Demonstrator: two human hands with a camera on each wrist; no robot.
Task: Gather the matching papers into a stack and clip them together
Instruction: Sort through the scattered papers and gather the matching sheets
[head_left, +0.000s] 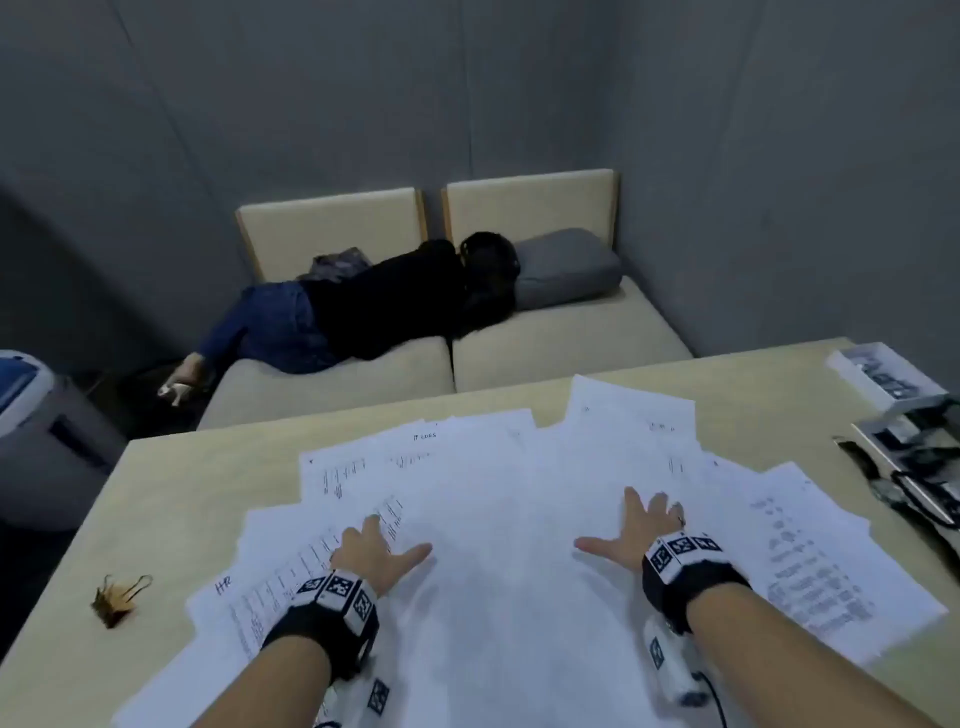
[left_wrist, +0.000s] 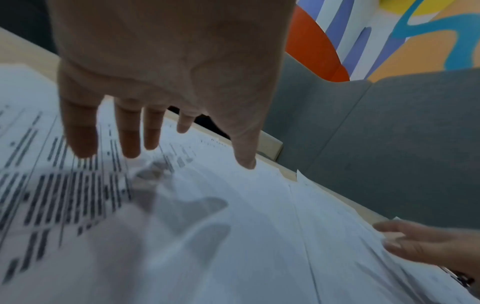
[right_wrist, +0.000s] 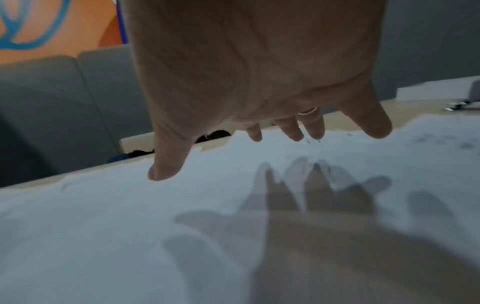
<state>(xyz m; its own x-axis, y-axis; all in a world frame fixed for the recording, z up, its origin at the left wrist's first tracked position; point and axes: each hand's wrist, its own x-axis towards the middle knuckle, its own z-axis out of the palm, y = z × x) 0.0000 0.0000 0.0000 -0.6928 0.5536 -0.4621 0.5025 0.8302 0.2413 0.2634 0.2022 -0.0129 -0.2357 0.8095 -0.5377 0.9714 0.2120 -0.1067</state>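
Several white printed papers (head_left: 498, 499) lie fanned out across the beige table (head_left: 156, 493). My left hand (head_left: 382, 551) hovers just above the left part of the fan with fingers spread; in the left wrist view this left hand (left_wrist: 155, 133) casts a shadow on the papers (left_wrist: 233, 236). My right hand (head_left: 631, 535) is spread over the right part, a ring on one finger; in the right wrist view the right hand (right_wrist: 272, 133) is above the papers (right_wrist: 130, 226). Neither hand holds anything. A brown binder clip (head_left: 117, 597) lies on the table at the left.
A white tray (head_left: 878, 374) and dark strapped gear (head_left: 914, 467) sit at the table's right end. Beyond the far edge a person (head_left: 374, 306) lies on a beige sofa (head_left: 545, 353) with a grey pillow (head_left: 566, 270). A grey-blue appliance (head_left: 36, 415) stands at the left.
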